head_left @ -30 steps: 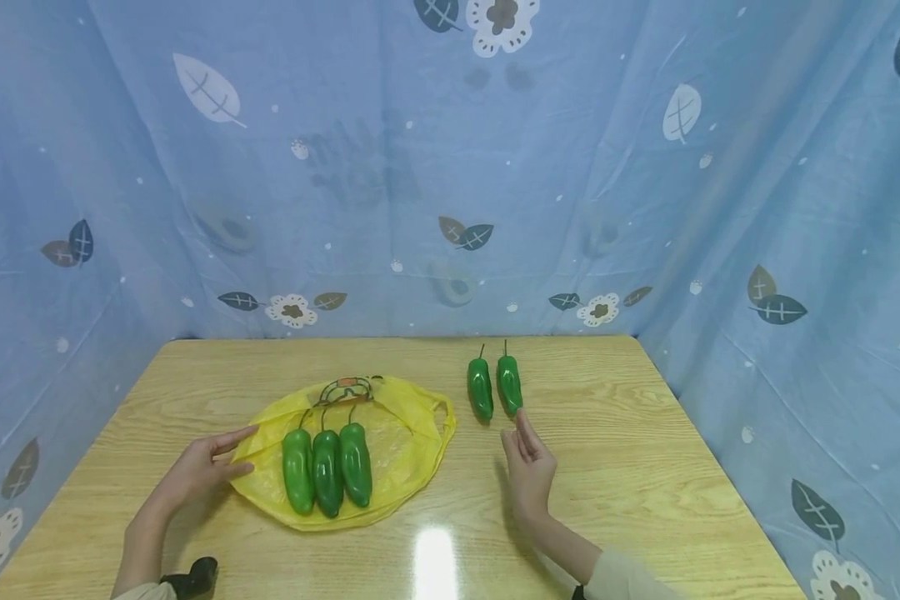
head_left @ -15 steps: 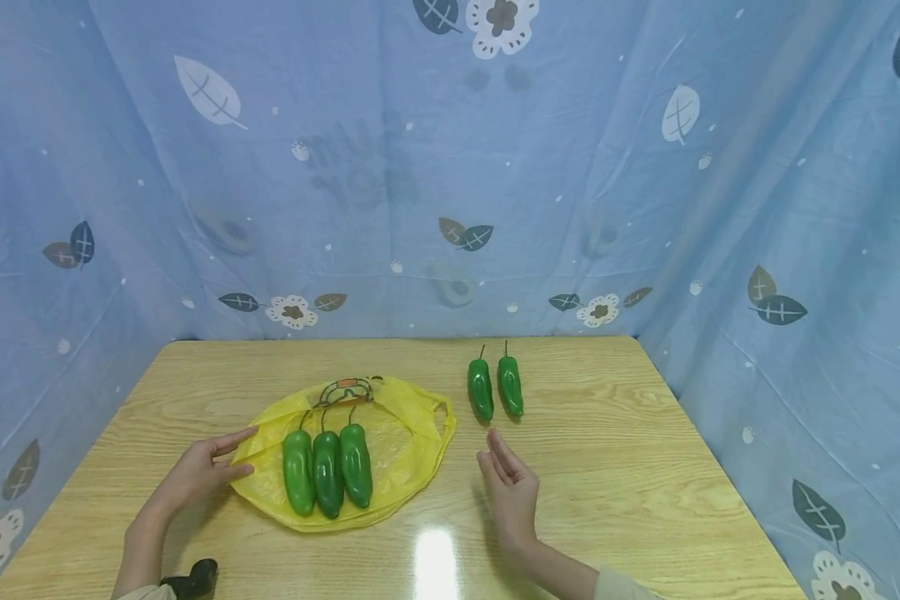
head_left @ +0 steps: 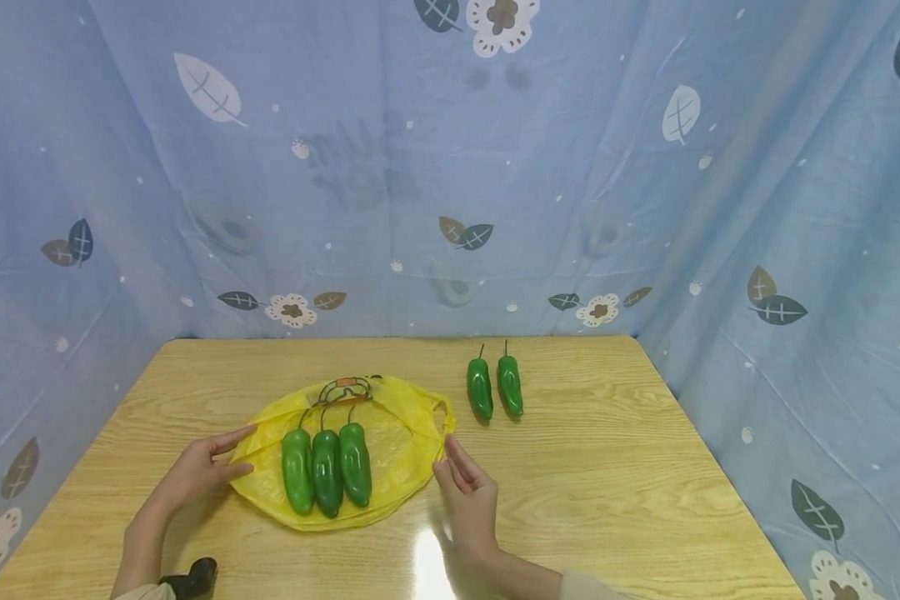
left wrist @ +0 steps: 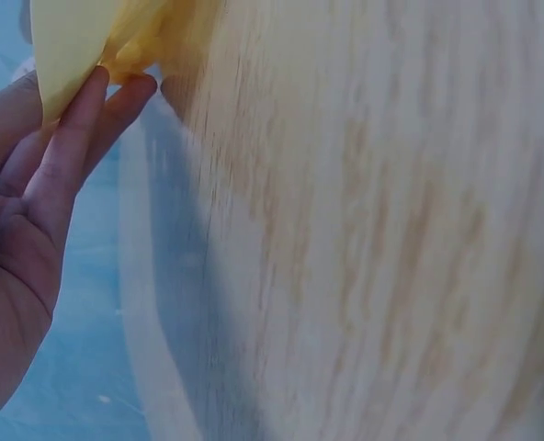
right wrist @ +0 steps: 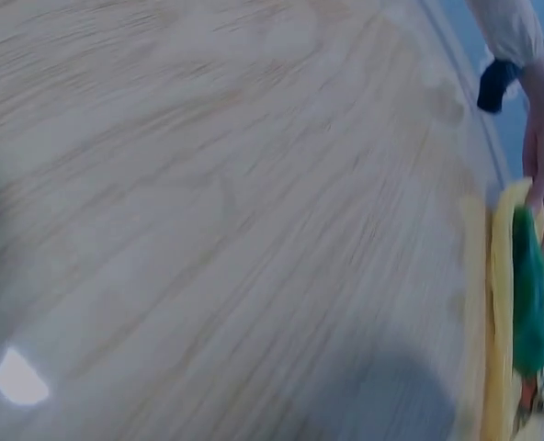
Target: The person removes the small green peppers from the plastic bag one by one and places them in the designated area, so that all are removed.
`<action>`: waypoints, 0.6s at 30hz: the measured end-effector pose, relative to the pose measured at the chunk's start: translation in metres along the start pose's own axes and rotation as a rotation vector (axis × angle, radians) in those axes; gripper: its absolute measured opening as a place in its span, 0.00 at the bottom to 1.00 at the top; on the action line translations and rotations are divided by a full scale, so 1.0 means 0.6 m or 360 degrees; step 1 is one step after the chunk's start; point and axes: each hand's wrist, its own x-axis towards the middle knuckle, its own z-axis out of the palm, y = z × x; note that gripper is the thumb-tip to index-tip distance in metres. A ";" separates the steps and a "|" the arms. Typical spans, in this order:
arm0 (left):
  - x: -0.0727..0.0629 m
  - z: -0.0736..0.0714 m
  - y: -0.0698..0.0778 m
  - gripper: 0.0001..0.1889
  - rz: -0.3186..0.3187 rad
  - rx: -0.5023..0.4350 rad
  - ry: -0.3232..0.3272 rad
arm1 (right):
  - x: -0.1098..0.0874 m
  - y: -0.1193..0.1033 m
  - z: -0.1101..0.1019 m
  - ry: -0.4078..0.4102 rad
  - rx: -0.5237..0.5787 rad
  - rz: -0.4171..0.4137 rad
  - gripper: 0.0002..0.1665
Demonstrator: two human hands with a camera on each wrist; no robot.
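Observation:
A yellow plastic bag (head_left: pixel 401 454) lies spread on the table in the head view, its handle loop at the right. Three green peppers (head_left: pixel 326 472) with thin stems lie side by side on it. My left hand (head_left: pixel 198 471) holds the bag's left edge; in the left wrist view, fingers (left wrist: pixel 70 152) grip the thin yellow film (left wrist: pixel 70 46). My right hand (head_left: pixel 470 504) is at the bag's right edge, its fingers extended and thumb apart. Part of the bag (right wrist: pixel 502 312) and one green pepper (right wrist: pixel 529 294) show in the right wrist view, where my right hand is not visible.
Two more green peppers, one at the left (head_left: pixel 480 389) and one at the right (head_left: pixel 509 386), lie on the wooden table (head_left: pixel 607 467) behind my right hand. A blue patterned curtain (head_left: pixel 390 167) surrounds the table's back and sides.
My right hand has moved left, away from the two peppers at the back right, to the bag's right edge. My left hand and the peppers have stayed in place.

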 end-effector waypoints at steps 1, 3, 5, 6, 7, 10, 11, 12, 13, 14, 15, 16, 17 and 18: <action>0.000 0.000 0.000 0.33 0.0005 -0.0007 0.0001 | -0.003 0.003 0.011 -0.0013 0.0026 0.0021 0.29; -0.001 0.000 0.000 0.33 0.0006 -0.0009 0.0005 | -0.009 0.011 0.032 -0.0040 0.0051 0.0052 0.29; -0.001 0.000 0.000 0.34 0.0008 -0.0009 0.0007 | -0.012 0.019 0.053 -0.0066 0.0061 0.0050 0.30; -0.001 0.000 0.000 0.34 0.0010 -0.0001 0.0009 | -0.013 0.023 0.063 -0.0082 0.0062 0.0027 0.30; -0.001 0.000 0.000 0.34 0.0009 0.0000 0.0009 | -0.014 0.028 0.072 -0.0100 0.0059 0.0020 0.30; -0.002 0.000 0.000 0.34 0.0015 0.0009 0.0015 | -0.015 0.040 0.101 -0.0118 0.0057 -0.0014 0.30; -0.003 0.000 -0.001 0.33 0.0012 0.0013 0.0023 | -0.016 0.044 0.111 -0.0112 0.0058 0.0001 0.30; -0.004 0.000 -0.001 0.33 0.0015 0.0014 0.0027 | -0.016 0.047 0.120 -0.0103 0.0040 0.0022 0.31; -0.005 0.000 -0.001 0.33 0.0018 0.0009 0.0029 | -0.017 0.049 0.130 -0.0091 0.0019 0.0045 0.32; -0.005 0.000 -0.001 0.33 0.0020 0.0012 0.0029 | -0.018 0.051 0.139 -0.0073 -0.0007 0.0058 0.33; -0.005 -0.001 -0.002 0.33 0.0020 0.0012 0.0031 | -0.018 0.053 0.147 -0.0053 -0.0044 0.0074 0.34; -0.005 0.000 -0.002 0.33 0.0027 0.0008 0.0027 | -0.020 0.055 0.155 -0.0032 -0.0092 0.0084 0.35; -0.004 0.000 -0.002 0.33 0.0029 0.0006 0.0026 | -0.021 0.057 0.163 -0.0006 -0.0140 0.0099 0.37; -0.004 0.000 -0.002 0.33 0.0037 0.0001 0.0019 | -0.022 0.059 0.169 0.0013 -0.0185 0.0105 0.38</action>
